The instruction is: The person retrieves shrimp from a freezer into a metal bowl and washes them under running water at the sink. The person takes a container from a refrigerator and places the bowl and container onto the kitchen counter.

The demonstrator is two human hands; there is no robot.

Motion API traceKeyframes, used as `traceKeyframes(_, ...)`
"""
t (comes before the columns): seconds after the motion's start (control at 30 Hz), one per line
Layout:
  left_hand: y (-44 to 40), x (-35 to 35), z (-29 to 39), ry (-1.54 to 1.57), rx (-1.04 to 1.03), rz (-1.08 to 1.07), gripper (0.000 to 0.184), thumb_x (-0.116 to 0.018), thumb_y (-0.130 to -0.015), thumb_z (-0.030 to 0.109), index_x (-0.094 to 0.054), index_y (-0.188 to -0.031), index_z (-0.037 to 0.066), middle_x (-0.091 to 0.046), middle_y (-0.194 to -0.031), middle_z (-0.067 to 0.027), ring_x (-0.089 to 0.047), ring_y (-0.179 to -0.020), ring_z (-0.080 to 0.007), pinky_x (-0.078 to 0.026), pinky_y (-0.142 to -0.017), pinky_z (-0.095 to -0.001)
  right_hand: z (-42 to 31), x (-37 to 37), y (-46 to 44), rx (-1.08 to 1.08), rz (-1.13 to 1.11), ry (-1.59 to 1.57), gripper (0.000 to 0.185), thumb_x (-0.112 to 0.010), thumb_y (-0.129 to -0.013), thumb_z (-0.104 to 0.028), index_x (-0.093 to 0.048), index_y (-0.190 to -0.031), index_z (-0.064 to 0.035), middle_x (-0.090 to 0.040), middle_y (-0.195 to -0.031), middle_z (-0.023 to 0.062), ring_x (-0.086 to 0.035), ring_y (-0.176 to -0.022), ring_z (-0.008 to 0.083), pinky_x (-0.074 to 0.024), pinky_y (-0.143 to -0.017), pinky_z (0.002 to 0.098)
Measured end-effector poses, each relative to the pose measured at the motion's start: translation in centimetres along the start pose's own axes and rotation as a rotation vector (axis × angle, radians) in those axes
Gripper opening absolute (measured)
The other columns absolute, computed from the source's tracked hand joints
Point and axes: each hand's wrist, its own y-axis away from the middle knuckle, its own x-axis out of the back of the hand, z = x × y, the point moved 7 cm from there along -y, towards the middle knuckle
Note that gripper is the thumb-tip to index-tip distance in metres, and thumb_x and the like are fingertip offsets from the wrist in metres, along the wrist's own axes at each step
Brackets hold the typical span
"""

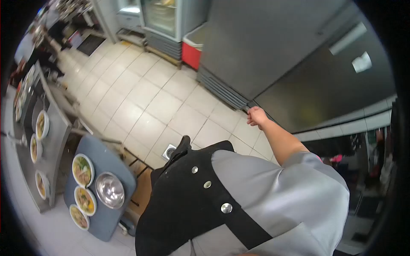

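Note:
My right hand (256,117) is stretched out in front of me, its fingers loosely curled with nothing visible in them. In the picture it overlaps the lower corner of a large steel refrigerator (277,47); whether it touches it I cannot tell. My left hand is out of view. A black apron (175,200) with metal snaps covers my grey shirt. To the left, a blue-grey tabletop (102,153) carries a shiny metal bowl (110,190) and three white bowls of food, among them one with green leaves (83,170).
Further left, a metal counter (60,123) holds more white bowls (42,125). A red cooler box (192,53) and a glass-door fridge (164,21) stand ahead. Pale tiles (149,89) cover the floor, with a drain (169,151). Other people (27,47) are at far left.

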Motion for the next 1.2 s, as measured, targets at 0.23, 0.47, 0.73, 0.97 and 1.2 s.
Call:
traceKeyframes(0.23, 6.2, -13.8, -2.0, -0.252, -0.06, -0.237, 0.03, -0.06, -0.092, 0.026, -0.06, -0.1, -0.003, -0.063, -0.077, -0.0087, -0.06, -0.069, -0.0168, -0.046, -0.06, -0.03, -5.4, 18.5, 0.2, 0.369, 0.297, -0.471, 0.027, -0.047, -0.1, -0.035, -0.055, -0.093, -0.0101, -0.058, -0.073, 0.0025, -0.058, -0.058, 0.0145, -0.0475, -0.053, 0.0289)
traceKeyframes(0.47, 15.1, -21.6, -4.6, -0.426, -0.155, -0.3, 0.033, -0.064, -0.09, 0.024, -0.061, -0.105, -0.005, -0.063, -0.078, -0.0079, -0.059, -0.07, -0.0144, -0.046, -0.063, -0.028, -18.8, 33.6, -2.3, 0.873, 0.555, -0.398, 0.08, -0.073, -0.081, -0.043, -0.041, -0.138, 0.0034, -0.056, -0.127, 0.0153, -0.054, -0.117, 0.022, -0.0443, -0.094, 0.0325)
traceKeyframes(0.73, 23.3, -22.6, -3.0, -0.302, -0.165, -0.296, 0.037, -0.066, -0.09, 0.023, -0.061, -0.112, -0.006, -0.065, -0.079, -0.006, -0.059, -0.073, -0.0105, -0.045, -0.066, -0.0254, -20.9, 33.7, -5.2, 0.757, 0.502, -0.514, 0.097, -0.081, -0.066, -0.049, -0.041, -0.136, 0.0059, -0.054, -0.129, 0.0206, -0.056, -0.116, 0.0285, -0.0464, -0.097, 0.0372)
traceKeyframes(0.97, 26.6, -26.1, 11.8, -0.476, -0.524, -0.258, 0.03, -0.058, -0.094, 0.02, -0.06, -0.112, -0.004, -0.066, -0.085, -0.006, -0.059, -0.068, -0.0121, -0.049, -0.064, -0.0271, -18.2, 30.5, -2.0, 1.006, 0.608, -0.349, 0.073, -0.08, -0.071, -0.049, -0.058, -0.118, 0.0026, -0.064, -0.111, 0.0162, -0.061, -0.099, 0.0233, -0.0497, -0.087, 0.0343)
traceKeyframes(1.2, 29.8, -34.0, 26.1, -0.353, -0.75, -0.432, 0.042, -0.061, -0.093, 0.017, -0.051, -0.129, -0.002, -0.064, -0.098, -0.0068, -0.058, -0.083, -0.0118, -0.049, -0.076, -0.0258, -2.7, 20.7, -2.0, 0.765, 0.052, -0.025, 0.026, -0.065, -0.088, -0.032, -0.065, -0.096, -0.0072, -0.068, -0.085, 0.0087, -0.063, -0.078, 0.0184, -0.0507, -0.073, 0.0341)
